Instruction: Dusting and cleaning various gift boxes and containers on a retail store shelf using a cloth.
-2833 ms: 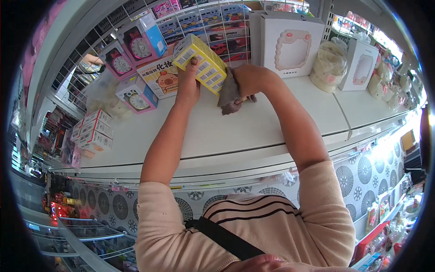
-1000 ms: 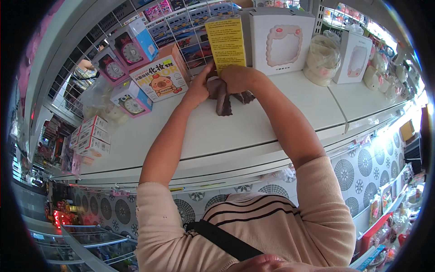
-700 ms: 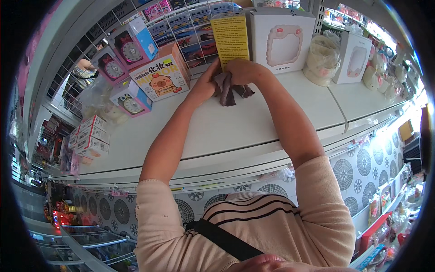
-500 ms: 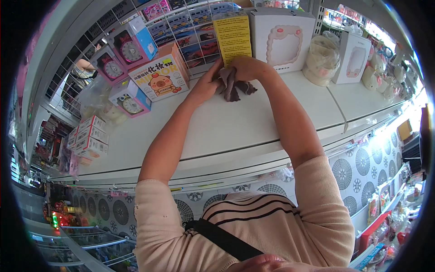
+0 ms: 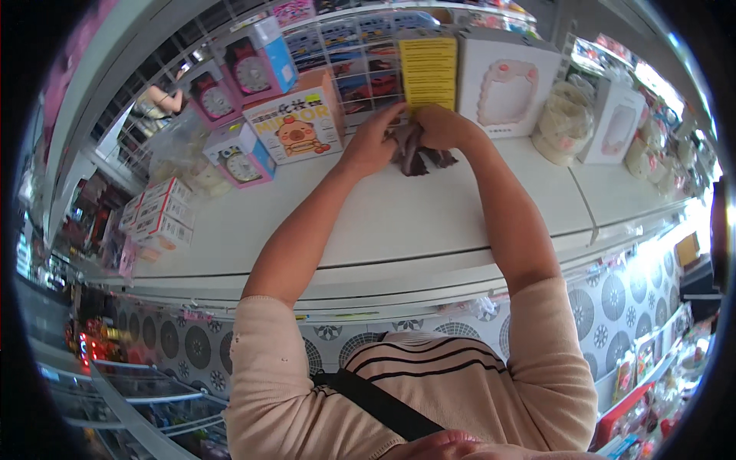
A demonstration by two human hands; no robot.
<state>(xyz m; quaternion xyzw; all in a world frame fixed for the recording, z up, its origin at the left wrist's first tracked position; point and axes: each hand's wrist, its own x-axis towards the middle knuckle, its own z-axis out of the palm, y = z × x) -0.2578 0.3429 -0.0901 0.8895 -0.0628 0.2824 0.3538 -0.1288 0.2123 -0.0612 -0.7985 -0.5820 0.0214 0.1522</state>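
Note:
A dark grey-brown cloth is bunched under my right hand, whose curled fingers grip it in front of a tall yellow box. My left hand is closed at the lower left edge of that box, its thumb side close to the cloth; some of its fingertips are hidden. The box stands on the white shelf, against a wire grid. Just right of it is a large white box with a scalloped frame pictured on it.
On the left stand a cartoon-pig box, boxed alarm clocks, bagged goods and stacked small white boxes. To the right are a plastic-wrapped cream container, a slim white box and plush items.
The whole view has shifted, so shelf, boxes and hands appear farther right. Both hands stay at the yellow box's base, and the cloth's folds have changed slightly.

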